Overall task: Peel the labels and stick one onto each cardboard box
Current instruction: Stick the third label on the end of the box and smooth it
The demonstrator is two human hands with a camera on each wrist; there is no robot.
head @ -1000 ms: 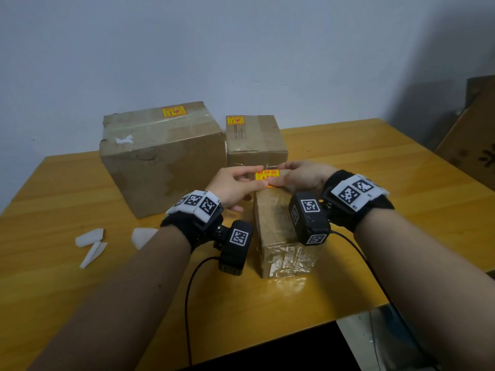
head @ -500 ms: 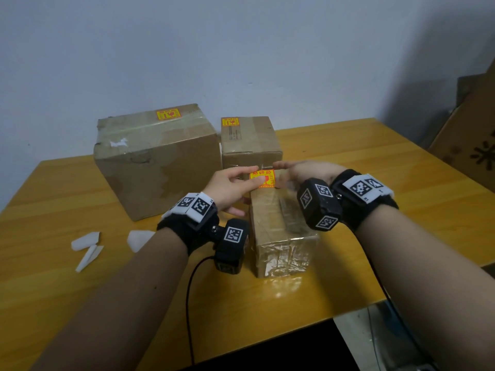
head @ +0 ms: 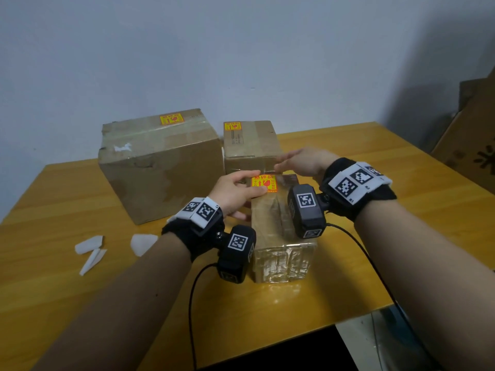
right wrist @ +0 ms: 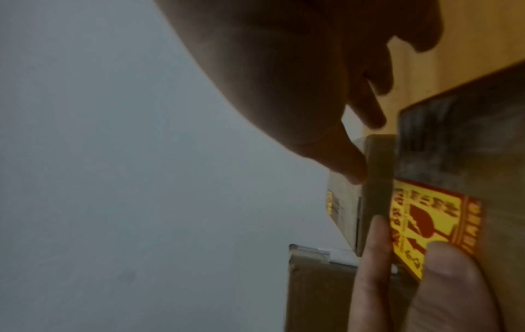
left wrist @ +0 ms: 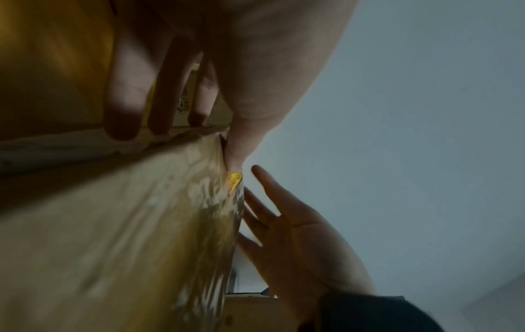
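Right hand (head: 302, 162) lifted, label (head: 263, 183) thumb-covered

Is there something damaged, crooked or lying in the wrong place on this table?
Small things only. The big box has a white torn patch on its top and a crushed left edge. Three white backing scraps lie loose on the table. The three yellow labels look straight.

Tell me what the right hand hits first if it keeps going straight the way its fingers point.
Probably the left hand: the right hand points leftward over the near box's far end, toward the left index fingertip. Depth is unclear; it may pass behind.
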